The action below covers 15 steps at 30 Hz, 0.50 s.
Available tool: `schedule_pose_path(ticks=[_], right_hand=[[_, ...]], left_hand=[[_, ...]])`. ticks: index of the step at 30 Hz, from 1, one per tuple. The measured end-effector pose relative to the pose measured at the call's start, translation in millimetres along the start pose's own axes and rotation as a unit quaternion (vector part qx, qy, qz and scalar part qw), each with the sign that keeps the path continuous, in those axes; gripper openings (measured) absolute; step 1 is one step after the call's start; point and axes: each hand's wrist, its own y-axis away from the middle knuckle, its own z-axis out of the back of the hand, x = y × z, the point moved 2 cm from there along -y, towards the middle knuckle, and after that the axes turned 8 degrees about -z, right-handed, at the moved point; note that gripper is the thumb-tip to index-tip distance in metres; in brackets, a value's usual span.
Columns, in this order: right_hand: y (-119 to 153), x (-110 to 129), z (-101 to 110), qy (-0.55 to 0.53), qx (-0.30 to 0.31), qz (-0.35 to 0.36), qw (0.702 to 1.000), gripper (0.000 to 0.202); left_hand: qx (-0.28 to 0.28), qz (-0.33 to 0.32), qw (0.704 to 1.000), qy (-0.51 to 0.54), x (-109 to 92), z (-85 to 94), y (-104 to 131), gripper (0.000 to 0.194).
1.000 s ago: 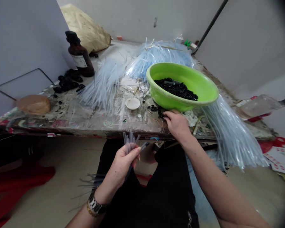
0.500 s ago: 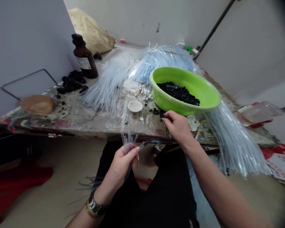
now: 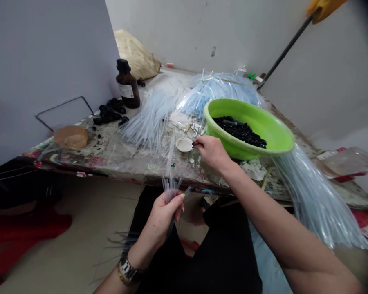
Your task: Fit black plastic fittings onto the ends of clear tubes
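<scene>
My left hand (image 3: 165, 214) is closed round a bundle of thin clear plastic tubes (image 3: 171, 183), held upright just off the table's front edge; one tube slants right with a dark tip. Between thumb and fingers of my right hand (image 3: 210, 152) is a small black piece (image 3: 195, 144), pinched at the right rim of a small white dish (image 3: 183, 144). Whether the piece touches the dish I cannot tell. Behind my right hand stands a bright green basin (image 3: 282, 143) with a heap of small black pieces (image 3: 242, 132) in it.
Loose clear tubes (image 3: 150, 118) lie left of the dish. Larger tube bundles (image 3: 223, 87) lie behind the basin and hang over the table (image 3: 116, 159) edge at right. At the left are a brown bottle (image 3: 128, 85), black lumps (image 3: 110, 111) and a tan round block (image 3: 71, 136).
My right hand has moved left from the small black pieces beside the basin to the white dish, with a black piece in its fingers. My left hand keeps its hold on the tubes.
</scene>
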Motion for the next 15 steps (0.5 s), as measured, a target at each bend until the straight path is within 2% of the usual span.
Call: schedule_pose_path(ticks=[6, 15], right_hand=[[-14, 14, -11, 0.174, 0.058, 0.035, 0.982, 0.021], [-26, 35, -15, 0.271, 0.11, 0.051, 0.955, 0.024]], left_hand=[[0.001, 0.008, 1.0, 0.008, 2, 2.7, 0, 0.018], [0.003, 0.016, 0.999, 0.032, 12, 4.7, -2, 0.021]])
